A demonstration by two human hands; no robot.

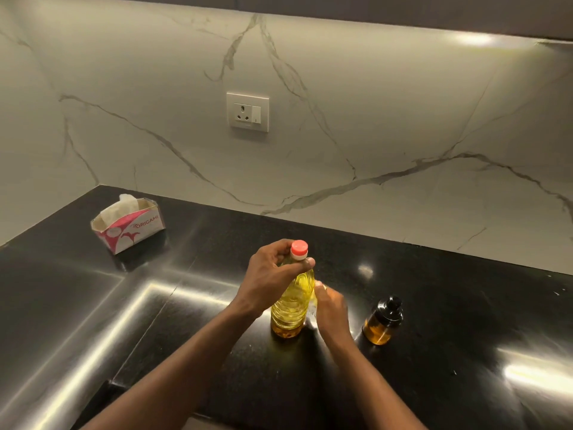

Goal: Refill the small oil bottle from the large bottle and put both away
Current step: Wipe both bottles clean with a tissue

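Bottles upright on surface [465, 305]: large bottle [291, 305] capped, left grip [273, 274] clamped round its neck, right grip [330, 305] blurred at its side, closure untellable; small bottle [383, 321] just right; risk: uncapping twist could tip large bottle into it.

1. Of the person, two forearms and two hands showed.
2. The left forearm [186, 361] was slim and bare, from the picture's lower edge up to the wrist.
3. The right forearm [366, 377] was bare in the same way.
4. The left hand [273, 274] was bare, with a short nail showing on the thumb.
5. The right hand [331, 308] was bare and blurred, its finer details unreadable.
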